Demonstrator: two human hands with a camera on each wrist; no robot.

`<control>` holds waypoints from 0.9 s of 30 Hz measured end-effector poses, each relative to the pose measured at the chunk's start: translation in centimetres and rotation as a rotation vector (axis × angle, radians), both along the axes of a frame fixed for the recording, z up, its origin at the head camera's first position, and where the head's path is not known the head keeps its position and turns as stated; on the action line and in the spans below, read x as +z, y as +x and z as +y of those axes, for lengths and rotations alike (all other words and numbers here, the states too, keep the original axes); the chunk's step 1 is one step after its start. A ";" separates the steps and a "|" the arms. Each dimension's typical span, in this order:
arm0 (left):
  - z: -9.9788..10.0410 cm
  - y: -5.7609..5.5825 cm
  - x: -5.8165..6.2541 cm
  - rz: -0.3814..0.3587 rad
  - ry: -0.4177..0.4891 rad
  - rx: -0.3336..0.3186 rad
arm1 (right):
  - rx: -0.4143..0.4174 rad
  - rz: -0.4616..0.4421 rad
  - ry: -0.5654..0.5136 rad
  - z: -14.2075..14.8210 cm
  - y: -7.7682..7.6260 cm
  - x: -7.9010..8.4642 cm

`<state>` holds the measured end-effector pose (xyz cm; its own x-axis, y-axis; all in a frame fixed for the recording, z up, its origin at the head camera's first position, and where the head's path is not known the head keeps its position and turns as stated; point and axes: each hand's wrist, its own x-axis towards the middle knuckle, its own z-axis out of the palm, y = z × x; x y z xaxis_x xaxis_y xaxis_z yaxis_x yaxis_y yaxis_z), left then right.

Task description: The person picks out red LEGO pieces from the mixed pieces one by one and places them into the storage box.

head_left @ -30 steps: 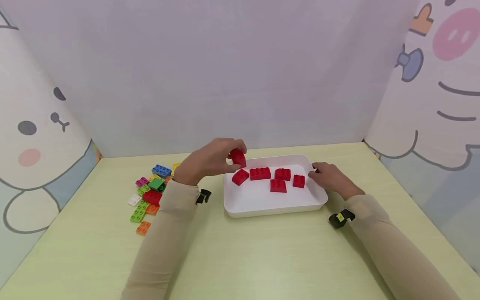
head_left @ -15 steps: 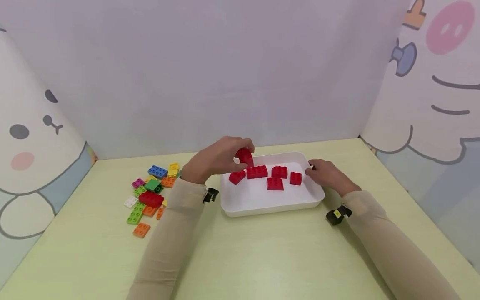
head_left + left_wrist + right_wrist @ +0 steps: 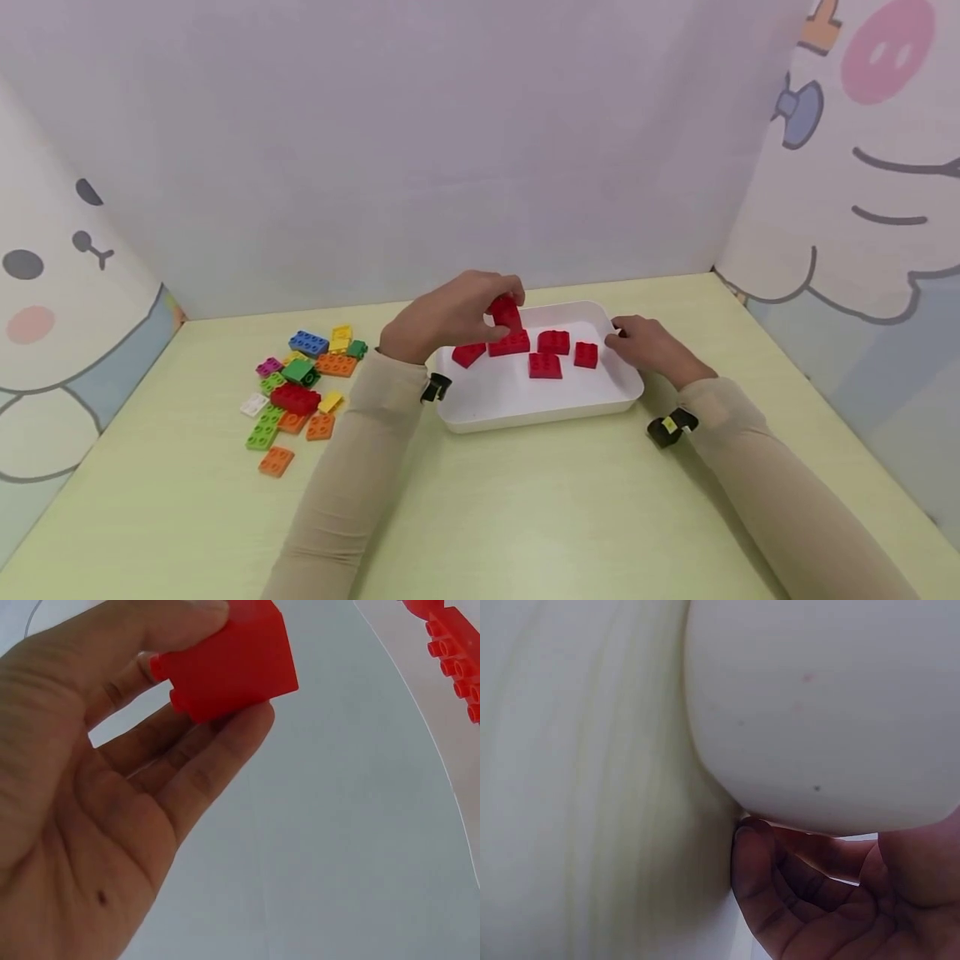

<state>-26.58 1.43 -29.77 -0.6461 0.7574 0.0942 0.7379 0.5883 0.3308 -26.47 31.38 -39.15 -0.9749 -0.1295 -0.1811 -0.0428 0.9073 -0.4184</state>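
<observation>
My left hand (image 3: pixel 450 315) pinches a red toy brick (image 3: pixel 506 312) above the far left part of a white tray (image 3: pixel 517 404). In the left wrist view, the brick (image 3: pixel 236 667) sits between thumb and fingers, its studs turned towards the palm. Several red bricks lie in the tray, among them a long brick (image 3: pixel 510 343), a small square brick (image 3: pixel 587 355) and a brick (image 3: pixel 545 366) nearer the front. My right hand (image 3: pixel 654 350) grips the tray's right rim. From the right wrist, its fingertips (image 3: pixel 754 859) are seen curled against the tray's underside, partly hidden.
A heap of mixed bricks lies on the table (image 3: pixel 510 517) left of the tray. It includes a red brick (image 3: pixel 296 398), a blue brick (image 3: pixel 308 342), a green brick (image 3: pixel 301 372) and an orange brick (image 3: pixel 276 461). A pale cloth wall (image 3: pixel 442 150) stands behind.
My left hand has carried the red brick a little to the right, from the tray's left edge to above the long red brick. The right hand stays on the rim. The view has shifted slightly.
</observation>
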 end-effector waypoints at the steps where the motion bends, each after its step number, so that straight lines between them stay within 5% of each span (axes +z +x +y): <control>1: 0.0 0.0 0.0 0.000 0.003 -0.001 | 0.003 0.001 0.001 0.0 0.0 0.0; 15: 1.8 -0.7 -0.3 -0.019 0.003 -0.008 | -0.010 -0.010 0.003 -0.1 0.0 -0.1; 27: 2.1 -2.2 -3.7 -0.112 -0.178 0.077 | -0.013 -0.015 -0.002 0.0 -0.2 -0.2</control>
<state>-28.78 3.56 -33.52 -0.7014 0.7039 -0.1124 0.6530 0.6978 0.2944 -26.69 31.36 -39.31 -0.9737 -0.1174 -0.1953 -0.0249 0.9068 -0.4207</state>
